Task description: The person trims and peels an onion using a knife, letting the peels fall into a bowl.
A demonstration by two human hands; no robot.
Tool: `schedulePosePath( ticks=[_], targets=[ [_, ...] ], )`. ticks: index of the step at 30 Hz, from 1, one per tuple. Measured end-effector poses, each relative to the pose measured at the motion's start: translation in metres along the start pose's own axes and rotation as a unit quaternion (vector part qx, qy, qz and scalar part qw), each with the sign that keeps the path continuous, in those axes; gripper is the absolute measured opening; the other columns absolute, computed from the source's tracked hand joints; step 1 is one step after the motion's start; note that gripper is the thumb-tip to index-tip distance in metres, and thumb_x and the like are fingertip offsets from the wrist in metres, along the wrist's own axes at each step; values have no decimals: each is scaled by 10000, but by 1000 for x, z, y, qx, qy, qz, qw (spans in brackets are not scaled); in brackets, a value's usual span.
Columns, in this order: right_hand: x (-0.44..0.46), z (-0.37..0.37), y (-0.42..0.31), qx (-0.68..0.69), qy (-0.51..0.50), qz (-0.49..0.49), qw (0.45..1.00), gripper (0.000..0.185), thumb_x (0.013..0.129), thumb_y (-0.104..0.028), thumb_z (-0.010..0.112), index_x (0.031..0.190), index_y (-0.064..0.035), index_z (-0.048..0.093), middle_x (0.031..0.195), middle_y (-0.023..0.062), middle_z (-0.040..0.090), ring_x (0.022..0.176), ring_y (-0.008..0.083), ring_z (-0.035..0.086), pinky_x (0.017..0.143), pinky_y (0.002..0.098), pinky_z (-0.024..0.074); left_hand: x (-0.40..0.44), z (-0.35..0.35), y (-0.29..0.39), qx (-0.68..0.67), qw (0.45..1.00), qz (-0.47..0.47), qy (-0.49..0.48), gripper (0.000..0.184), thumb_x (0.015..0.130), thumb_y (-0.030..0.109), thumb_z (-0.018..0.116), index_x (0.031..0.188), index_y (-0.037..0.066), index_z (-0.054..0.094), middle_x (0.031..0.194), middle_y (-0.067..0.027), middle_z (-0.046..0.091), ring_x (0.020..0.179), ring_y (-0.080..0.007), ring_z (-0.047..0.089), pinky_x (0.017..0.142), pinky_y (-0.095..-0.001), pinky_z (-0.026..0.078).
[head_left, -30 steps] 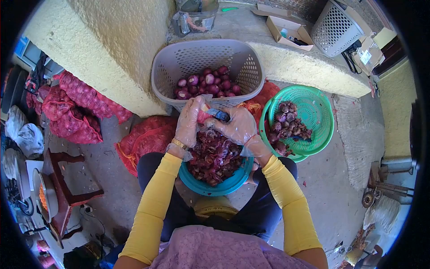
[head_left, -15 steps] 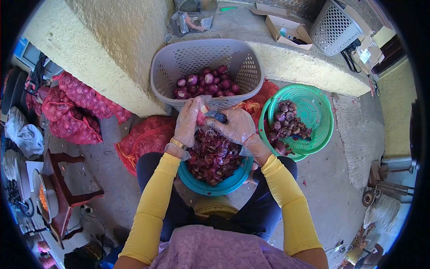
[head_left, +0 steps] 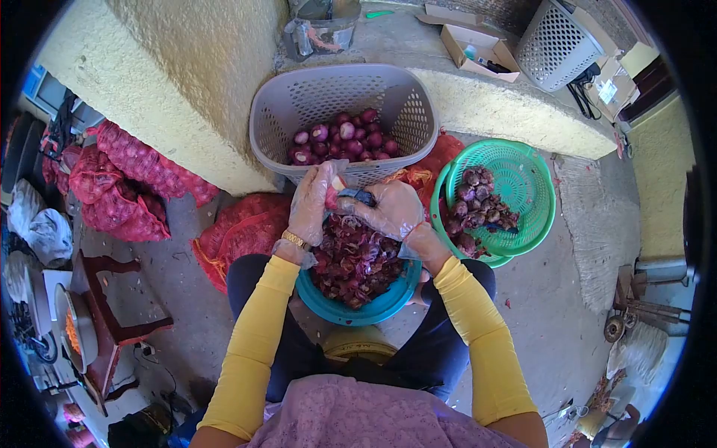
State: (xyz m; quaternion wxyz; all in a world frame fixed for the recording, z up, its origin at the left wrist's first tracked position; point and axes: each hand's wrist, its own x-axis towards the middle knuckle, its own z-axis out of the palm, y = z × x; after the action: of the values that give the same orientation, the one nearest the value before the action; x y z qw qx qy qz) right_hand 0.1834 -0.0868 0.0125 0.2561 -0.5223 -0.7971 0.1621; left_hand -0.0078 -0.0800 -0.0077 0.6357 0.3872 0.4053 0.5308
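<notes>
My left hand (head_left: 310, 205), in a clear plastic glove, is closed around a partly peeled red onion (head_left: 331, 196). My right hand (head_left: 392, 209), gloved the same way, grips a small knife (head_left: 362, 196) by its dark handle; its blade is hard to make out against the onion. Both hands meet above a blue-green basin (head_left: 358, 316) heaped with purple onion skins (head_left: 355, 269). Just beyond them, a grey perforated basket (head_left: 272, 119) holds many peeled, shiny red onions (head_left: 347, 134).
Green colanders (head_left: 539, 187) with unpeeled onions (head_left: 478, 201) stand at the right. Red mesh sacks of onions (head_left: 243, 235) lie at the left, beside a yellow pillar (head_left: 194, 82). A wooden stool (head_left: 112, 299) is farther left. An open cardboard box (head_left: 478, 56) rests on the ledge.
My hands stay almost in place over the basin, with the onion and knife still held. The right hand has shifted very slightly, and the dark handle lies a little differently.
</notes>
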Motion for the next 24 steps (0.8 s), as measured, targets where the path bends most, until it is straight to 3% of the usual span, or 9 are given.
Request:
schedulePosePath(
  ticks=[5,10,13,15,17,19,20,22,24],
  targets=[
    [-1,-6,-3,-24,-19,-32,999,652,823,-708,682,746,-64,747,644,190,656,643,401,678,626,493,547,2,-4,-7,-14,1000,-9,2,467,1081,435,505,1285,34,628,1128,-34,651,997,-123,592,928,-291,481],
    [-1,-13,-5,-43,-38,-93,994,587,792,-650,758,711,-70,714,622,159,640,628,384,666,617,479,535,-4,7,15,-93,993,-72,15,493,1069,469,523,1291,41,623,1151,-42,648,1048,-151,623,974,-347,510],
    [-1,-21,-6,-34,-70,-68,995,571,763,-651,785,768,-81,752,669,164,674,664,382,686,639,470,549,4,-3,2,-95,992,-86,24,520,1064,490,522,1312,42,614,1159,-48,644,1058,-150,621,953,-342,516],
    [-1,-13,-6,28,53,-30,998,623,750,-706,761,829,-89,779,683,177,691,663,396,695,629,483,566,2,-2,2,-90,993,-73,9,514,1064,488,522,1311,46,611,1149,-44,636,1053,-147,618,942,-337,521],
    [-1,-7,-5,34,57,-7,998,627,743,-706,768,871,-93,788,706,180,700,681,397,702,641,482,570,1,2,6,-84,995,-60,-5,508,1065,486,522,1310,50,608,1140,-40,627,1048,-144,615,931,-332,526],
    [0,-5,-6,39,61,16,997,635,735,-706,775,914,-98,796,729,184,709,700,398,708,653,481,575,1,6,6,-58,998,-21,12,401,1077,440,511,1163,59,601,1115,-61,638,1002,-177,632,882,-374,550],
    [0,-6,-7,31,39,45,998,628,738,-708,771,924,-109,799,732,185,710,710,397,712,658,482,576,1,7,6,-58,998,-21,12,401,1077,440,511,1163,59,601,1115,-61,638,1002,-177,632,882,-374,550],
    [0,-4,-7,22,18,74,997,621,742,-711,768,934,-121,802,736,186,712,721,396,715,662,484,577,-1,7,7,-82,996,-34,2,461,1071,442,531,1325,63,594,1157,-39,612,1045,-137,613,908,-317,535],
    [0,-1,-5,48,43,72,995,633,751,-735,744,946,-136,803,732,186,712,719,396,715,662,486,578,-2,9,7,-91,995,-36,1,458,1068,437,540,1327,62,592,1162,-39,613,1052,-133,611,904,-310,536]
  ],
)
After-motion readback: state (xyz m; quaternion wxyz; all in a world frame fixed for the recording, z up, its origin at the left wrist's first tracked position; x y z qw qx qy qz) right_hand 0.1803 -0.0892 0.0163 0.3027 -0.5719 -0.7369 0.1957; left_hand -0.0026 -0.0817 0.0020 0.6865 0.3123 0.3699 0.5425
